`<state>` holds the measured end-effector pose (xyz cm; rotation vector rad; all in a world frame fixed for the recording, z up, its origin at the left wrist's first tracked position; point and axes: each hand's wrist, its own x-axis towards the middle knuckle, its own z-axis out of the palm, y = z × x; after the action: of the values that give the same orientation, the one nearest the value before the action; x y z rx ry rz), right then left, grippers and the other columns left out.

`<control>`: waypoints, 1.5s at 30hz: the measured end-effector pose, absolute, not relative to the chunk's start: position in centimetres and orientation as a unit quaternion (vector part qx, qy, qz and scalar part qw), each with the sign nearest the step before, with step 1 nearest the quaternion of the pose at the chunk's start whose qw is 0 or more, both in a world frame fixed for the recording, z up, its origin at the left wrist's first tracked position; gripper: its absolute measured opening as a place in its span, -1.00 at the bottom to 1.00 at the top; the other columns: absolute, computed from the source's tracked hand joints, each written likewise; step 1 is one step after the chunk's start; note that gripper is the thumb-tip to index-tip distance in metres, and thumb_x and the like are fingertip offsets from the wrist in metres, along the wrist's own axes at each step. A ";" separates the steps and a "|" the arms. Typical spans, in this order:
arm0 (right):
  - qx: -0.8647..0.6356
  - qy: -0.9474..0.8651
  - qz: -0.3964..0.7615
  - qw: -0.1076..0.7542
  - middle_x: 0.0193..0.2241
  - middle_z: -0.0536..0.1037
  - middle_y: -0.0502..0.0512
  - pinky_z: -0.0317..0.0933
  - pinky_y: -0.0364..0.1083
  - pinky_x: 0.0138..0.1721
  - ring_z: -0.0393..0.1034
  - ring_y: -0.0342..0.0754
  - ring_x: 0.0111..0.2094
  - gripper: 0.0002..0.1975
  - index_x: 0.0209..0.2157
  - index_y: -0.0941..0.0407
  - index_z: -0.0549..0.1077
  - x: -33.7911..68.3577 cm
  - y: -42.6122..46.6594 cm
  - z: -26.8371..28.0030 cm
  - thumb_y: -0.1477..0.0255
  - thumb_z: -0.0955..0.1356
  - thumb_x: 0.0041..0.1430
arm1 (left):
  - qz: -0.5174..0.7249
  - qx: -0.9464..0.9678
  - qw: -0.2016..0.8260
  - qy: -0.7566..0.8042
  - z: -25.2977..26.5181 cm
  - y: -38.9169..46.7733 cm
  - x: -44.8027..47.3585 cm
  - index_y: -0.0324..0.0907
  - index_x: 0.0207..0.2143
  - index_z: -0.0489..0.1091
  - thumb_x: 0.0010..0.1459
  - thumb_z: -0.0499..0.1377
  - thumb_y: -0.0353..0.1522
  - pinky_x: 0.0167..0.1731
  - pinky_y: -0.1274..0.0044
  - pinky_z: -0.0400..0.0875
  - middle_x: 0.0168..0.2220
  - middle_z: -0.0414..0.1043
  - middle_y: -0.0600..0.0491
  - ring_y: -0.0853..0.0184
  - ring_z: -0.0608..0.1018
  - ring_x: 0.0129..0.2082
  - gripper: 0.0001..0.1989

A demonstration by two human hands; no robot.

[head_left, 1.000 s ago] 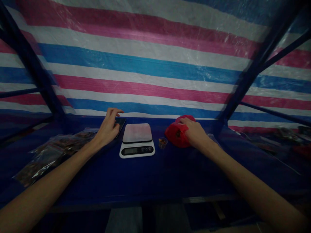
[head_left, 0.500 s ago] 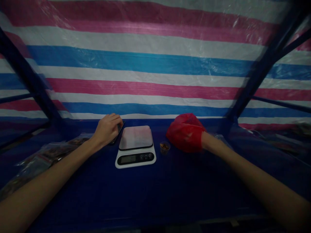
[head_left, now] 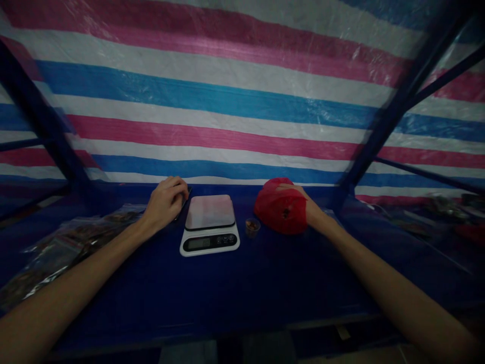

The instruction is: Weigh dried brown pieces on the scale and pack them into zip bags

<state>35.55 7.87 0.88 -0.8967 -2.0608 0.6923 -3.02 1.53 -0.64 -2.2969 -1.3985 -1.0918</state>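
Observation:
Left of a white digital kitchen scale [head_left: 210, 215], my left hand [head_left: 165, 199] rests with bent fingers curled over the edge of a thin dark flat object [head_left: 184, 203] that looks like a phone. The scale's platform is bare, and its display digits are too dim to read. My right hand [head_left: 299, 194] is at a crumpled red bag [head_left: 278, 212], its back over the bag's upper right side and its fingertips hidden by the red material. A dark patch shows on the bag's near side. Between scale and bag stands a small clear cup [head_left: 252, 228] with brown bits in it.
Several clear zip bags [head_left: 71, 242] with brown contents lie at the left, beside and under my left forearm. Blue metal posts [head_left: 373, 131] rise on both sides of the blue tabletop [head_left: 212, 293]. A striped plastic sheet [head_left: 212, 141] hangs behind.
My right hand was deeper in the red bag; its back now shows above the material, and the bag's shape has shifted. The left hand stays on the dark flat object. The view has tilted slightly.

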 end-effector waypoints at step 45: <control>-0.201 -0.909 0.204 0.303 -0.10 0.66 0.15 0.39 -0.04 0.01 0.55 -0.02 -0.04 -0.86 -0.18 0.10 0.63 31.8 2.3 1.1 0.51 0.40 0.29 | -0.428 -0.750 0.138 -0.486 -1.2 2.3 -3.9 -0.15 -0.38 0.45 -0.01 0.05 -0.58 0.11 0.16 0.41 0.03 0.29 -0.10 0.11 0.41 0.06 -0.76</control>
<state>31.75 2.31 1.10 -0.5329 -2.4099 0.5398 -3.87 2.34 -1.20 -2.1678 -1.4047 -1.2375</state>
